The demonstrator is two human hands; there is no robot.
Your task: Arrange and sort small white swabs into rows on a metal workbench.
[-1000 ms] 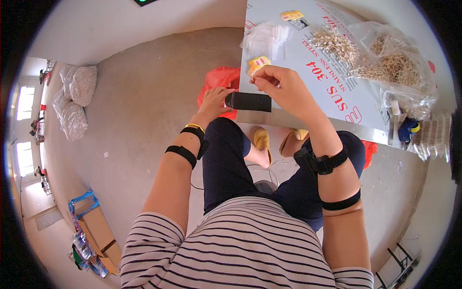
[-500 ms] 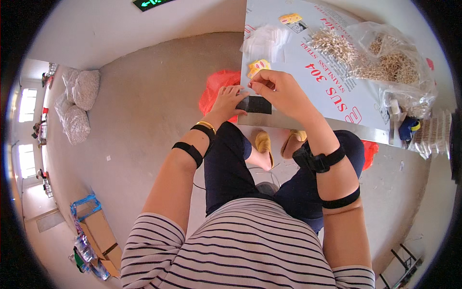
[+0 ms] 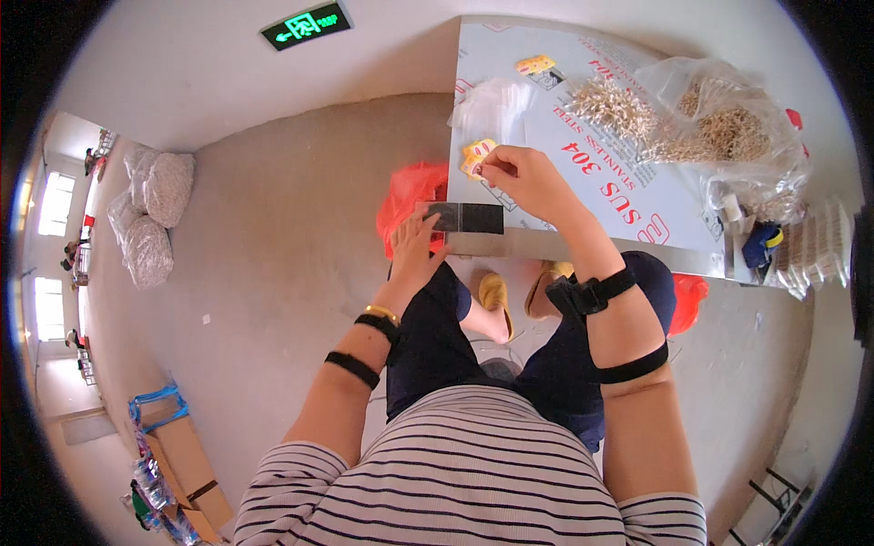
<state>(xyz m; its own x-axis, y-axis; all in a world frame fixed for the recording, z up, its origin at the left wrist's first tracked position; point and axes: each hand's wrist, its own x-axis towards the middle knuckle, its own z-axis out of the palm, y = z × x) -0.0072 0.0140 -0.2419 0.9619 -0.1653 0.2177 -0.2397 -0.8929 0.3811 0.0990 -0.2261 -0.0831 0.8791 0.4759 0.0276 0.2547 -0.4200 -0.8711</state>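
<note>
Your right hand (image 3: pixel 528 184) looks narrowed, closure unclear; left hand (image 3: pixel 414 249) loosely spread. Those flat, yellow, paper-like cards (image 3: pixel 474 156) seem light, bendable: pinch edges.

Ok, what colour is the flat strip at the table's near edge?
The strip is black; the head view shows it.

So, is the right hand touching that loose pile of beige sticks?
Apart: the head view shows printed tabletop between the right hand and the beige sticks.
</note>
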